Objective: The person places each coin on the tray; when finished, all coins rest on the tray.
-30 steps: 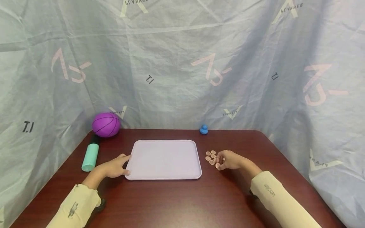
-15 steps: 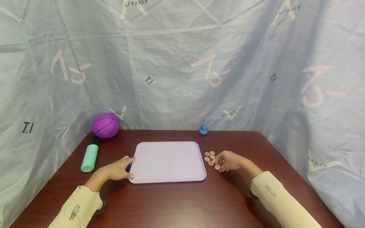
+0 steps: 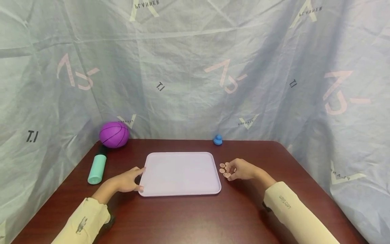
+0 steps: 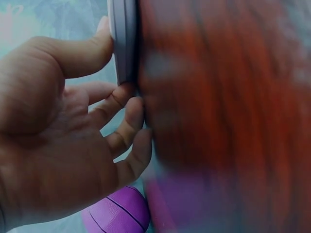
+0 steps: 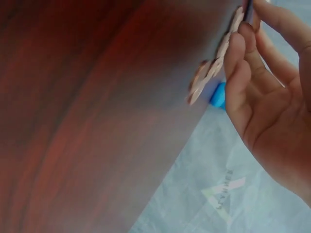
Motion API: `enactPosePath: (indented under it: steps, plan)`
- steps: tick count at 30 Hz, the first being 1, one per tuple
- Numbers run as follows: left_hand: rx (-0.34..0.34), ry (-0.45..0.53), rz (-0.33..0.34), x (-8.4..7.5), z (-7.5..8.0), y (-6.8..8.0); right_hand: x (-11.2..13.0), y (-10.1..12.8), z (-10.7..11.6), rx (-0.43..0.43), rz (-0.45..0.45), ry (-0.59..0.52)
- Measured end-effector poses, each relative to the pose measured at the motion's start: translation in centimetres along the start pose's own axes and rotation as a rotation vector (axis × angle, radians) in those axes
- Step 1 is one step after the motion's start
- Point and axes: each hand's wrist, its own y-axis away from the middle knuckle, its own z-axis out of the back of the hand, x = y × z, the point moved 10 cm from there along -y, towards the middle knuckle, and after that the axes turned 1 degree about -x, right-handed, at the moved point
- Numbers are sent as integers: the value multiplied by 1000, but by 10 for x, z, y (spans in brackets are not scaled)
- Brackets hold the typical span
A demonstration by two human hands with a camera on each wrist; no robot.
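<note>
Table (image 3: 182, 217) of dark reddish-brown wood grain; at its middle, a rectangular white tray (image 3: 179, 173) with rounded corners; at its far left corner, a purple ball (image 3: 114, 135) with black lines; by its left edge, a mint-green cylindrical bottle (image 3: 96, 169); left hand (image 3: 128, 180), thumb and index finger spread wide, touches the tray's left edge; right hand (image 3: 243, 169) curls over small, round copper-coloured discs (image 3: 222, 170) beside the tray's right edge, its grip on any unclear.

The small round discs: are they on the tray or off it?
Off: the head view shows the discs right of the tray, by the right hand; none lies on the tray.
</note>
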Motion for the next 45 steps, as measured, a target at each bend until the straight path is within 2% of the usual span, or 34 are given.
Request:
enactPosePath:
  steps: [3, 10, 17, 21, 30, 37, 45]
  plan:
    - [-8, -6, 5, 1, 1, 1, 10, -10, 1, -29, -1, -63]
    - [-19, -7, 15, -2, 3, 1, 13, -37, -4, -35, -112, -175]
    - [-9, -9, 36, -5, -2, 0, 25, -61, -3, -97, -51, -60]
    - [8, -18, 49, -6, -5, 0, 31, -70, -6, -96, -42, -72]
    - [34, 10, 32, -11, -7, 2, 51, -87, -19, -78, -17, -65]
    - [43, 13, 17, -11, -8, 4, 55, -102, -30, -93, -86, -40]
    - [59, -3, -32, -13, -8, 5, 67, -117, -42, -55, -154, -4]
